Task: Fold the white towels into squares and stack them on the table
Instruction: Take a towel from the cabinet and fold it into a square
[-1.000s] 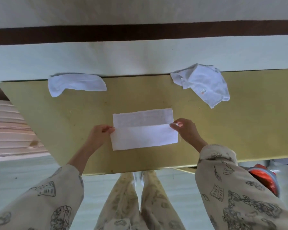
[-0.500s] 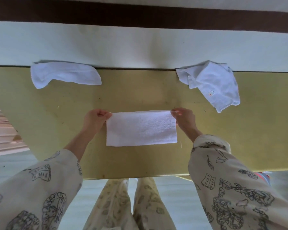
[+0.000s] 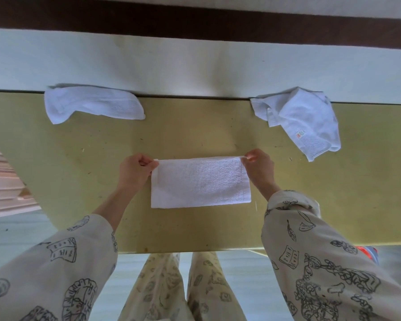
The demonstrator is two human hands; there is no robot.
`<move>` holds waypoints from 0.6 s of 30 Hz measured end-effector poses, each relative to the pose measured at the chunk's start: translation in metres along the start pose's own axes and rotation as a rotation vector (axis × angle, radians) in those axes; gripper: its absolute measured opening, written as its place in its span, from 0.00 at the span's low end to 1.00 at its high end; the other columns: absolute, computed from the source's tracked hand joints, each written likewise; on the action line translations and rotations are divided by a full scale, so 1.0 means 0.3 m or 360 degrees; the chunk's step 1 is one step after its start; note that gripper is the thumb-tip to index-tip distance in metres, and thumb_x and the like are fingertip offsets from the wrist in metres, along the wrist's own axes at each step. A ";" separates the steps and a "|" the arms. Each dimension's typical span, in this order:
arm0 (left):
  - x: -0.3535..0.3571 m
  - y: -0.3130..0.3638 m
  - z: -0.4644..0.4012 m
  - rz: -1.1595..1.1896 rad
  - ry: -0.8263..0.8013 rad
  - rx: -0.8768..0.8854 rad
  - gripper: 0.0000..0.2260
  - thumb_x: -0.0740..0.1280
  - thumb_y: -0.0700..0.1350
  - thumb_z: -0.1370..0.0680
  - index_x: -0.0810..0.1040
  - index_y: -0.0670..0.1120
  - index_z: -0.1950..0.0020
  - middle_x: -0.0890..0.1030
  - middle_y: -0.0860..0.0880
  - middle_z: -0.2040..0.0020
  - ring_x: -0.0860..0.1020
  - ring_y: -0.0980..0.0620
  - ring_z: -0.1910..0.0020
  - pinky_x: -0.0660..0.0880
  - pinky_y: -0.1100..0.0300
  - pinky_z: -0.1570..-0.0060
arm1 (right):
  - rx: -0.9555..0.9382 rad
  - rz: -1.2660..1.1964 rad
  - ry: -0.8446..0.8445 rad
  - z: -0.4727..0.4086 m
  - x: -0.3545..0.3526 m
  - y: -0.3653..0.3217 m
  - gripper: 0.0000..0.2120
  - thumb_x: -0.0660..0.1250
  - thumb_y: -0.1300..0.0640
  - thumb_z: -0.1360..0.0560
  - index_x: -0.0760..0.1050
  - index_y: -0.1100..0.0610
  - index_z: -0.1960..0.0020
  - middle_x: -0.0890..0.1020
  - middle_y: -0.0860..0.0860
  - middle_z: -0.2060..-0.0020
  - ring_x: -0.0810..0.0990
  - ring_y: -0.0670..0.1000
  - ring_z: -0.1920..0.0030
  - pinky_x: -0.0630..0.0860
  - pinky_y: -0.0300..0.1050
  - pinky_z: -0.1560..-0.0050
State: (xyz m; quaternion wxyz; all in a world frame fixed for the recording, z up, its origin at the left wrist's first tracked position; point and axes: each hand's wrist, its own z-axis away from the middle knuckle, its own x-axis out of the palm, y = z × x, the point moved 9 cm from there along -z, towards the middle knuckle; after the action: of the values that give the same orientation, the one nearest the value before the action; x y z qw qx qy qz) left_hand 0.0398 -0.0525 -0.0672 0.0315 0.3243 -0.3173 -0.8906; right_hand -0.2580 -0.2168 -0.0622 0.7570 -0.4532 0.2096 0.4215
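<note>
Your towel [image 3: 200, 181]: white terry cloth, nubby loop pile, flat-woven hem | desk [image 3: 195, 133]: yellow-green, matt, smooth, lightly speckled | left towel [image 3: 93, 104]: soft cloth | right towel [image 3: 301, 119]: cloth, small sewn label | your sleeves [image 3: 310, 251]: printed matt fabric

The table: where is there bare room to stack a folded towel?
Bare table lies between the crumpled towel and the tagged towel. The middle is crowded: left hand and right hand pinch the folded towel.
</note>
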 end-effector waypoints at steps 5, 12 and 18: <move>0.001 -0.001 -0.001 -0.0005 0.0051 0.0031 0.03 0.68 0.43 0.25 0.76 0.44 0.57 0.77 0.51 0.64 0.77 0.49 0.61 0.71 0.64 0.63 | -0.0022 -0.0068 0.0093 0.012 -0.017 -0.001 0.08 0.63 0.60 0.23 0.76 0.61 0.46 0.81 0.54 0.50 0.76 0.49 0.53 0.67 0.37 0.53; 0.009 0.003 -0.003 -0.0031 0.0071 0.0079 0.02 0.67 0.43 0.24 0.76 0.45 0.55 0.76 0.52 0.62 0.77 0.49 0.59 0.71 0.60 0.58 | -0.0034 -0.0115 0.0140 0.014 -0.020 0.014 0.07 0.64 0.61 0.23 0.77 0.62 0.48 0.81 0.55 0.52 0.75 0.48 0.55 0.68 0.38 0.52; -0.011 0.036 0.041 -0.0206 0.0260 0.0179 0.05 0.64 0.44 0.23 0.73 0.45 0.50 0.74 0.51 0.57 0.73 0.52 0.60 0.71 0.60 0.61 | -0.0119 -0.0035 0.0241 0.020 -0.029 -0.002 0.08 0.62 0.59 0.23 0.76 0.60 0.47 0.80 0.55 0.52 0.75 0.49 0.55 0.67 0.39 0.54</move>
State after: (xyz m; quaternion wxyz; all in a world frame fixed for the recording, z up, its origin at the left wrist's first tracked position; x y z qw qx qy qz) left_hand 0.0334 -0.0536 -0.0521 -0.0185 0.4169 -0.3417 -0.8421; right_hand -0.2626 -0.2156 -0.0528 0.7261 -0.5141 0.2455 0.3850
